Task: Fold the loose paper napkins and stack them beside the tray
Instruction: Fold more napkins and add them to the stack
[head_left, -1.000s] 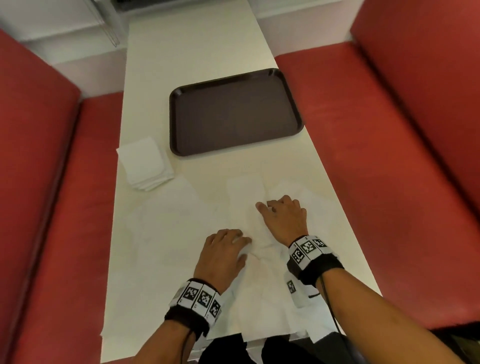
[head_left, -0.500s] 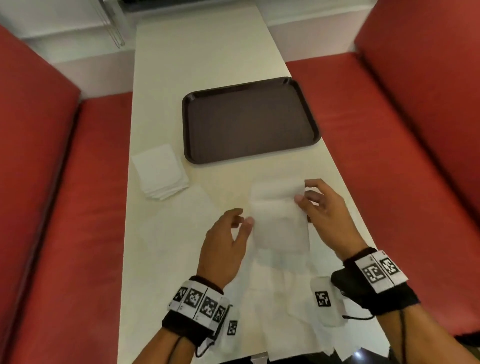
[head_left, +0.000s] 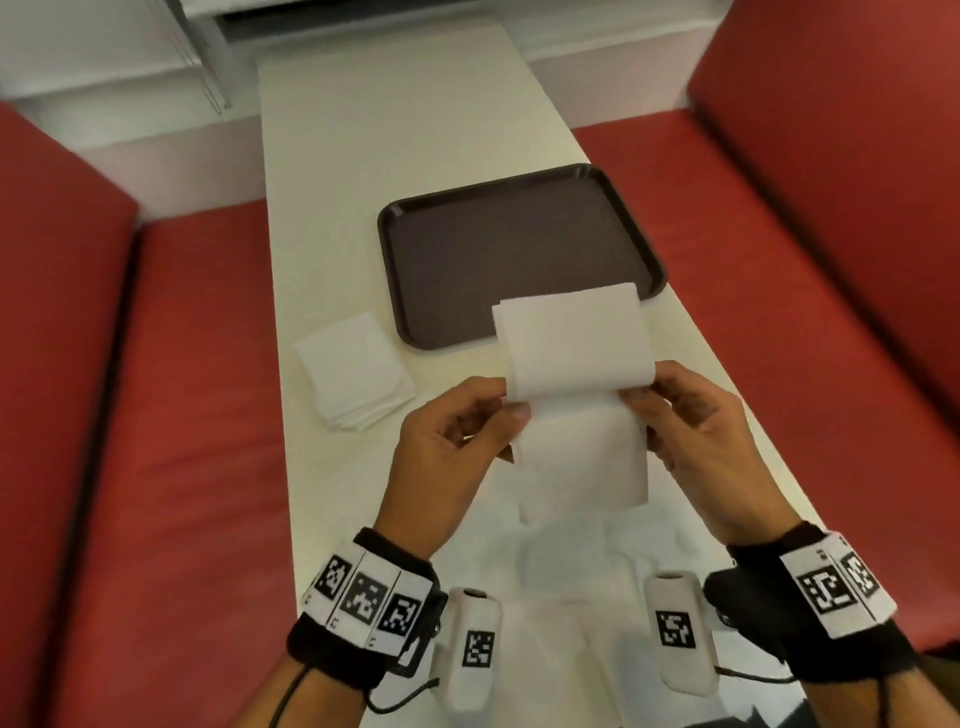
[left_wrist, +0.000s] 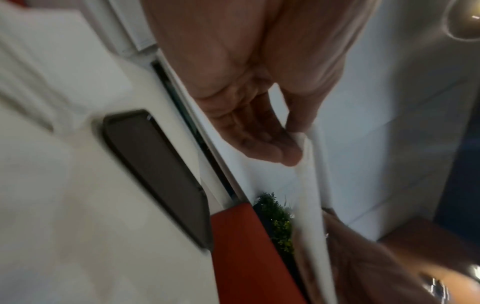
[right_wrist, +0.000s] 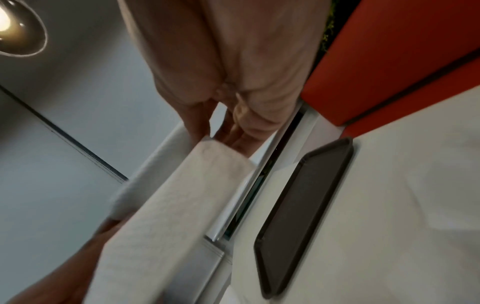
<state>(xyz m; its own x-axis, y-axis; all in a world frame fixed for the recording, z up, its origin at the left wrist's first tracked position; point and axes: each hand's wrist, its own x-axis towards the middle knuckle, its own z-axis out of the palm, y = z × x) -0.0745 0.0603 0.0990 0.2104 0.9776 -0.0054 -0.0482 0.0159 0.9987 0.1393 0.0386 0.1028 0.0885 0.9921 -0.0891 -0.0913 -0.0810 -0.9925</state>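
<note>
A white paper napkin (head_left: 574, 358) is held up above the table between both hands, bent over along the middle so one half stands up and the other hangs down. My left hand (head_left: 506, 413) pinches its left edge; my right hand (head_left: 641, 395) pinches its right edge. The same napkin (left_wrist: 310, 185) shows edge-on in the left wrist view, and the napkin (right_wrist: 187, 197) fills the middle of the right wrist view. A stack of folded napkins (head_left: 358, 366) lies left of the dark brown tray (head_left: 519, 244). Several loose napkins (head_left: 566, 587) lie flat below my hands.
The narrow white table (head_left: 395, 119) runs away from me between two red bench seats (head_left: 197, 415). The tray (right_wrist: 306, 207) lies across the table's middle. A plant (left_wrist: 278, 218) shows behind the far bench.
Both hands left the table, picked up a napkin by its side edges and raised it; it now bends over in the air in front of the tray.
</note>
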